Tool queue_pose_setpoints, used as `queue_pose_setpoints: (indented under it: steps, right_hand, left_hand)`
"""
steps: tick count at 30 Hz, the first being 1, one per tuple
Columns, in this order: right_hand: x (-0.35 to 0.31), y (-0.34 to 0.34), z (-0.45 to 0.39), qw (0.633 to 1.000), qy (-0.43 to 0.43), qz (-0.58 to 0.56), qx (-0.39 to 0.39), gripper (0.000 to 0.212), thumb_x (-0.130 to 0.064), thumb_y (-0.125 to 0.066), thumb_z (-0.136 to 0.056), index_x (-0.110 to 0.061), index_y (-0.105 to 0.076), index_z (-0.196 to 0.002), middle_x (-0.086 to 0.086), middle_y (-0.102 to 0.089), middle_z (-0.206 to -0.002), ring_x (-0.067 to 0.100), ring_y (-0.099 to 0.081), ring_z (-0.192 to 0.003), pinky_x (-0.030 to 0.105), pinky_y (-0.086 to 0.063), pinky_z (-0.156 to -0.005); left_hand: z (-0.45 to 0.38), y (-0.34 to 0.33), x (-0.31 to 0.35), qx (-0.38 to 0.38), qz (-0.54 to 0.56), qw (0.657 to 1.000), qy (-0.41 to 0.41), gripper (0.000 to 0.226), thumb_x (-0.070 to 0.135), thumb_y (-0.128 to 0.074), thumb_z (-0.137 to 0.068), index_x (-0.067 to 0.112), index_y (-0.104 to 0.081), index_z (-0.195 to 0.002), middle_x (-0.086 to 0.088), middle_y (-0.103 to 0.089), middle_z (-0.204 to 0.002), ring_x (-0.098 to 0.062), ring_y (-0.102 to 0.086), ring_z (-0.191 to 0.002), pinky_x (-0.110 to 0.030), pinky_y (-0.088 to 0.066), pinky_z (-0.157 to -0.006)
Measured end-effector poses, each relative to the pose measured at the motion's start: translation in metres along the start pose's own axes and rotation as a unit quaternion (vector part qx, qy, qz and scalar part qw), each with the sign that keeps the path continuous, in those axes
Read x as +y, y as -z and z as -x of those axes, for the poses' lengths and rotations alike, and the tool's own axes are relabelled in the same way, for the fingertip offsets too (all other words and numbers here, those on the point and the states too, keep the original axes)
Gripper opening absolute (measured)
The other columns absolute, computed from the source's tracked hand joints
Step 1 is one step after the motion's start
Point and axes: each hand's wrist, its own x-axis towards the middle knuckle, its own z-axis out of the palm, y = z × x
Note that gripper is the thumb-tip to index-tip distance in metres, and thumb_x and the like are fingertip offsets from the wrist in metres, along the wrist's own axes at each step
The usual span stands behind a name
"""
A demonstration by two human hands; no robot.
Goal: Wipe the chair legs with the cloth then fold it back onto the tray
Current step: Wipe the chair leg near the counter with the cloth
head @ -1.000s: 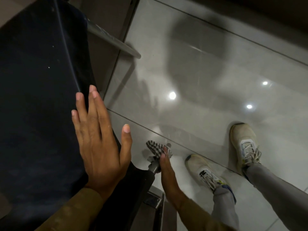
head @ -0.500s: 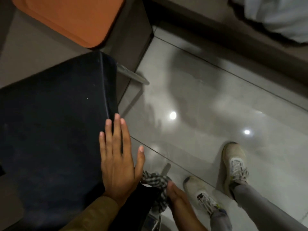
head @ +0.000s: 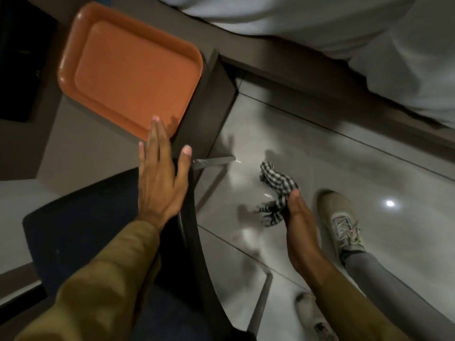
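Fingers of my left hand are straight and splayed, thumb spread wide to the right, gripping nothing; the palm lies flat near the right edge of the dark navy upholstered chair seat. Fingers of my right hand are pressed together and curl around the black-and-white checked cloth; the hand is seen edge-on, so I cannot tell how tightly they close. The cloth is bunched, one end sticking up and to the left of the fingertips, the other hanging below them, above the floor and clear of the chair.

Largest to smallest, as logged:
- Glossy grey tiled floor fills the right half of the view, with light spots reflected on it.
- White bedding runs across the top right.
- Brown table top sits upper left, ahead of the chair seat.
- Flat orange rectangular plastic tray rests on that table with nothing on it; my left fingertips overlap its near edge in the view.
- Both olive-brown sleeves reach in from the bottom.
- Grey trouser leg ends in a beige laced sneaker, just right of my right hand.
- Metal chair leg projects from under the seat, well apart from the cloth.
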Motion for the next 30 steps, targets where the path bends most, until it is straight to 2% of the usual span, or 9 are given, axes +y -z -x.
queue_pose_setpoints:
  steps: [6,9,12,14,17,19,24,28,30]
  right_hand:
    - [-0.047,-0.073,-0.022,0.999,-0.007,-0.036,-0.016,0.071,-0.068,-0.043,-0.099,-0.023,-0.065,-0.150,0.024,-0.072,-0.144,0.042,-0.062,-0.143,0.061,-0.042,-0.128]
    - [-0.057,-0.095,-0.028,1.000,-0.008,-0.027,-0.003,0.049,-0.056,-0.040,-0.112,-0.029,-0.071,-0.138,0.016,-0.079,-0.132,0.032,-0.070,-0.133,0.052,-0.048,-0.125]
    - [-0.060,-0.109,-0.031,1.000,0.009,-0.006,-0.006,0.056,-0.055,-0.041,-0.111,-0.017,-0.071,-0.139,0.010,-0.080,-0.133,0.027,-0.072,-0.131,0.047,-0.052,-0.122]
    - [-0.054,-0.121,-0.030,0.997,0.023,0.035,-0.060,0.049,-0.052,-0.044,-0.108,-0.019,-0.076,-0.125,0.006,-0.081,-0.126,0.023,-0.074,-0.121,0.041,-0.056,-0.109]
    - [-0.032,-0.147,-0.024,0.978,0.024,0.064,-0.199,0.046,-0.035,-0.045,-0.114,-0.020,-0.064,-0.153,-0.012,-0.066,-0.157,0.004,-0.057,-0.150,0.028,-0.046,-0.125]
    - [-0.015,-0.160,-0.028,0.972,0.024,0.035,-0.230,0.048,-0.031,-0.040,-0.116,-0.023,-0.052,-0.163,-0.028,-0.056,-0.162,-0.005,-0.047,-0.156,0.019,-0.041,-0.127]
    - [0.001,-0.172,-0.092,0.988,-0.030,0.023,-0.147,0.056,-0.036,-0.038,-0.117,-0.011,-0.043,-0.167,0.009,-0.050,-0.172,0.024,-0.045,-0.162,0.047,-0.033,-0.137]
    - [-0.013,-0.175,-0.118,0.986,-0.093,0.032,-0.132,0.056,-0.042,-0.036,-0.117,-0.019,-0.043,-0.168,0.008,-0.050,-0.171,0.024,-0.044,-0.161,0.047,-0.030,-0.138]
    - [-0.025,-0.172,-0.089,0.985,-0.071,0.013,-0.155,0.052,-0.037,-0.040,-0.117,-0.022,-0.045,-0.167,0.002,-0.050,-0.172,0.015,-0.044,-0.161,0.039,-0.035,-0.136]
  left_hand:
    - [-0.022,0.000,0.001,0.035,0.012,0.999,0.035,0.074,0.052,-0.014,-0.113,0.014,-0.010,-0.177,0.003,-0.012,-0.187,-0.011,-0.010,-0.173,-0.042,-0.001,-0.143]
    - [-0.024,0.001,0.000,0.023,0.009,0.999,0.030,0.072,0.047,-0.016,-0.113,0.013,-0.012,-0.176,0.001,-0.015,-0.186,-0.014,-0.012,-0.174,-0.048,-0.005,-0.143]
    - [-0.025,0.002,0.000,0.010,0.004,0.999,0.030,0.073,0.052,-0.011,-0.113,0.014,-0.012,-0.176,-0.001,-0.016,-0.186,-0.016,-0.014,-0.174,-0.052,-0.007,-0.143]
    - [-0.024,0.002,0.000,0.010,0.002,1.000,0.028,0.079,0.059,-0.003,-0.113,0.013,-0.012,-0.176,-0.002,-0.017,-0.186,-0.018,-0.015,-0.174,-0.052,-0.006,-0.143]
    - [-0.024,0.002,0.002,0.016,0.002,1.000,0.021,0.079,0.058,-0.005,-0.113,0.010,-0.015,-0.175,-0.004,-0.018,-0.185,-0.019,-0.015,-0.174,-0.049,-0.005,-0.143]
    - [-0.024,0.002,0.003,0.018,-0.006,1.000,0.022,0.079,0.058,-0.007,-0.114,0.008,-0.018,-0.175,-0.005,-0.020,-0.185,-0.019,-0.016,-0.173,-0.048,-0.004,-0.143]
    - [-0.023,-0.004,0.000,0.027,-0.006,1.000,0.012,0.079,0.058,-0.011,-0.115,0.007,-0.021,-0.174,-0.002,-0.023,-0.185,-0.017,-0.018,-0.173,-0.040,-0.003,-0.143]
    - [-0.023,-0.005,-0.003,0.030,0.008,0.999,0.006,0.077,0.057,-0.014,-0.116,0.007,-0.021,-0.174,-0.003,-0.024,-0.185,-0.018,-0.019,-0.173,-0.043,-0.004,-0.143]
    - [-0.022,-0.003,0.000,0.024,0.003,1.000,0.010,0.078,0.057,-0.013,-0.116,0.006,-0.023,-0.174,-0.004,-0.025,-0.184,-0.020,-0.020,-0.173,-0.046,-0.006,-0.143]
